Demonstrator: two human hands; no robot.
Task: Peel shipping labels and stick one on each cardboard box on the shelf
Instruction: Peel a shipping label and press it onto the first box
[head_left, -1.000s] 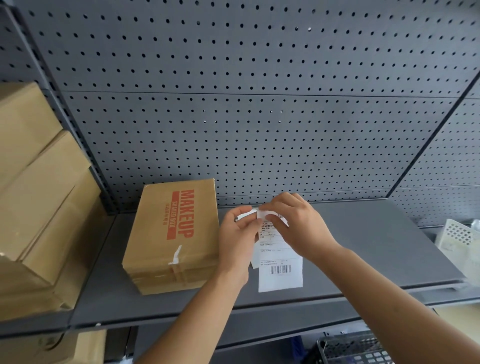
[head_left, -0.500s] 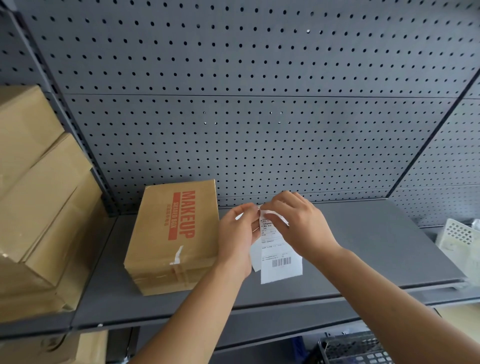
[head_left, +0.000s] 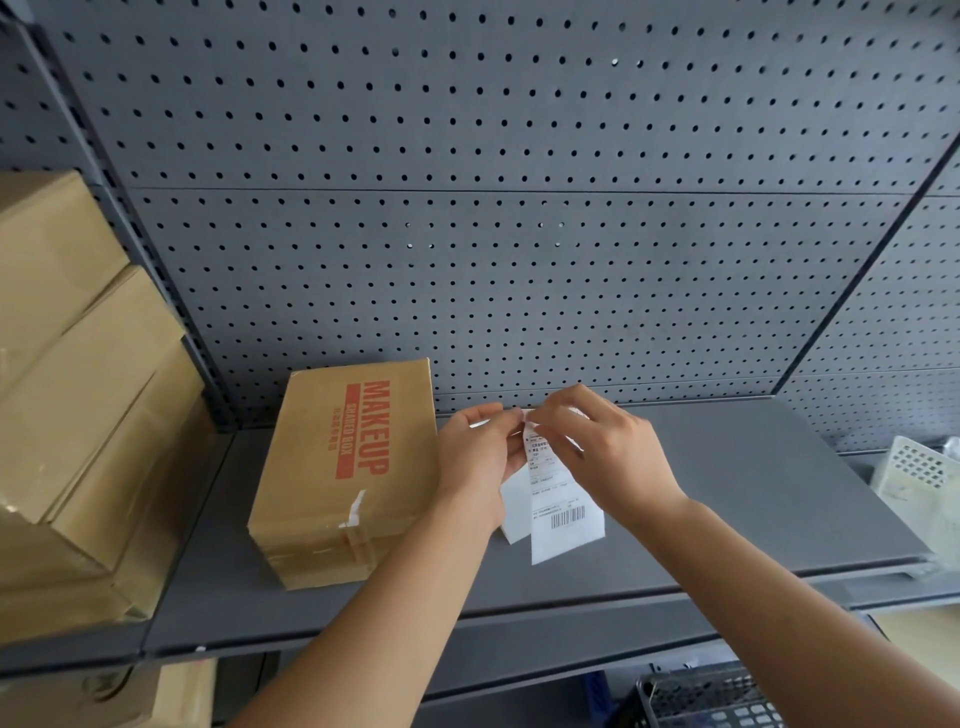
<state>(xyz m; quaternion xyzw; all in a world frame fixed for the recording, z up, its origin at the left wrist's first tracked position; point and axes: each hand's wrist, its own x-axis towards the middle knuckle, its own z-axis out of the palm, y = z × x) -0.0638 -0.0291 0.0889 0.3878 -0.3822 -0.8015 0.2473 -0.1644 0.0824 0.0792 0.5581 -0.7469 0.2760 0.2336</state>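
A brown cardboard box (head_left: 343, 467) printed "MAKEUP" in red lies flat on the grey shelf (head_left: 753, 499), left of my hands. A white shipping label (head_left: 563, 509) with a barcode hangs above the shelf, its top edge pinched between both hands. A blank white backing sheet (head_left: 514, 506) shows behind it on the left. My left hand (head_left: 480, 462) holds the backing side at the top. My right hand (head_left: 605, 452) pinches the printed label's top corner. The two sheets are parted along the lower left.
Several larger plain cardboard boxes (head_left: 78, 395) are stacked on the left shelf section. A grey pegboard (head_left: 519, 234) forms the back wall. A white perforated basket (head_left: 919, 467) sits at the far right. A dark wire basket (head_left: 711, 696) is below the shelf.
The printed label has separated further from the backing sheet and now hangs lower and more to the right. Both hands stay pinched at its top.
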